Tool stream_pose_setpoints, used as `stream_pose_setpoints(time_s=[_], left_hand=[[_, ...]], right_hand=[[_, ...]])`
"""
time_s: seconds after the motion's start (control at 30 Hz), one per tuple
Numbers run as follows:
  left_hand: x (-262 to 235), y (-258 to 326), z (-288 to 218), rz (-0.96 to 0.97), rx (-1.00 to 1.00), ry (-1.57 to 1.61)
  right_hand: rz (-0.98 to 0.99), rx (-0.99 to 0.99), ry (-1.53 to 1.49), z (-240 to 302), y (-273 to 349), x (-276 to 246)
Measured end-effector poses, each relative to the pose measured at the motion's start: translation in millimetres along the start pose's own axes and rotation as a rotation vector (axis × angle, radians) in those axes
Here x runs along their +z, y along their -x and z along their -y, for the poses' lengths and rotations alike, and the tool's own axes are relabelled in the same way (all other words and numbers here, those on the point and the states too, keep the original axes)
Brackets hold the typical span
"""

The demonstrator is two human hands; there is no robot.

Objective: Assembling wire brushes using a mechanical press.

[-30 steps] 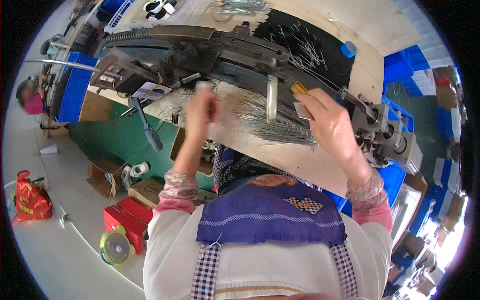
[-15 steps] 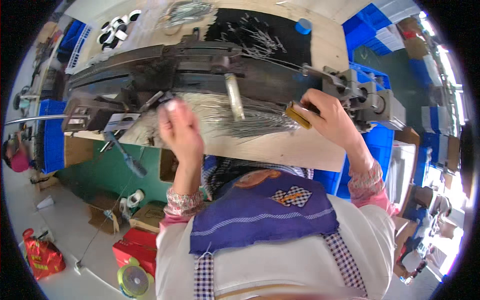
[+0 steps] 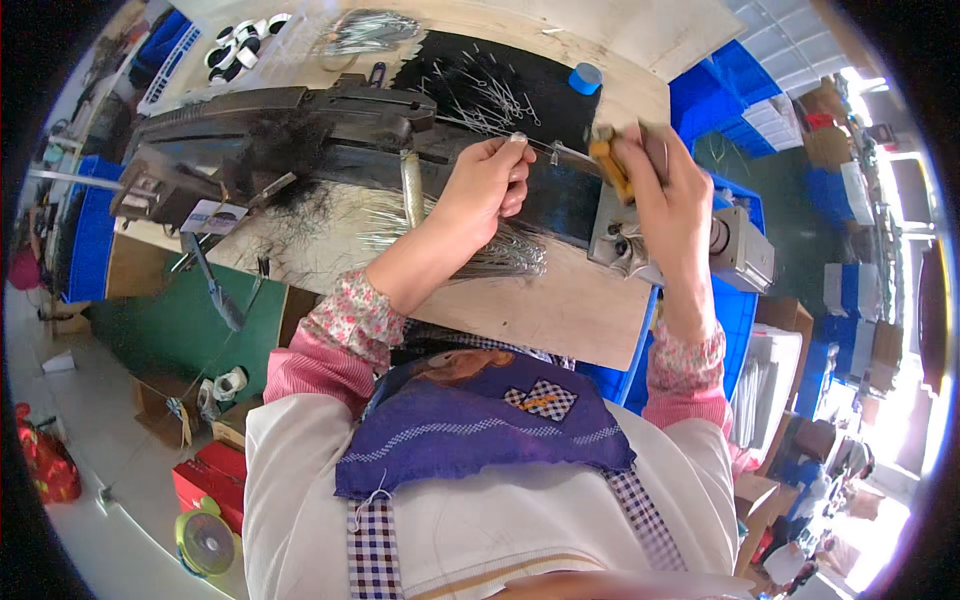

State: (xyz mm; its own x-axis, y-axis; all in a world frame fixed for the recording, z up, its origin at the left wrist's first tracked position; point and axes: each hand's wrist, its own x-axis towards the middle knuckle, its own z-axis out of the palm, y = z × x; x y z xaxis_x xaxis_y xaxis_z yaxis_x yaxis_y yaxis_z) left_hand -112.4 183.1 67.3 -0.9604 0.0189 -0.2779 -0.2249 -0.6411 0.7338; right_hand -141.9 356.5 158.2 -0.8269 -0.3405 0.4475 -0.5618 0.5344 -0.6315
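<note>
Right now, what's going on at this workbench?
A person in a purple-and-white apron works at a wooden bench that carries a long dark metal machine. The left hand pinches a thin silver metal wire between its fingers, holding it out toward the right hand. The right hand grips a yellow-handled tool at the wire's other end. A bundle of loose silver wires lies on the bench beneath the left forearm.

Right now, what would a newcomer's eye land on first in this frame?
The two hands raised over the wooden bench: the left hand pinches a thin metal wire, and the right hand grips a yellow-handled tool beside it. Behind them runs a long dark machine, with a loose bundle of wires on the bench below the left wrist.
</note>
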Motion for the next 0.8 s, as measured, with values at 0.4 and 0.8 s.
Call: stream_pose_setpoints(time_s=[0.4, 0.8], left_hand=[[-5, 14, -4, -0.208, 0.188, 0.028], [11, 12, -9, 0.033, 0.106, 0.319]], right_hand=[[0.727, -0.082, -0.116, -13, -70, 84], [0.804, -0.044, -0.141, -23, -88, 77]])
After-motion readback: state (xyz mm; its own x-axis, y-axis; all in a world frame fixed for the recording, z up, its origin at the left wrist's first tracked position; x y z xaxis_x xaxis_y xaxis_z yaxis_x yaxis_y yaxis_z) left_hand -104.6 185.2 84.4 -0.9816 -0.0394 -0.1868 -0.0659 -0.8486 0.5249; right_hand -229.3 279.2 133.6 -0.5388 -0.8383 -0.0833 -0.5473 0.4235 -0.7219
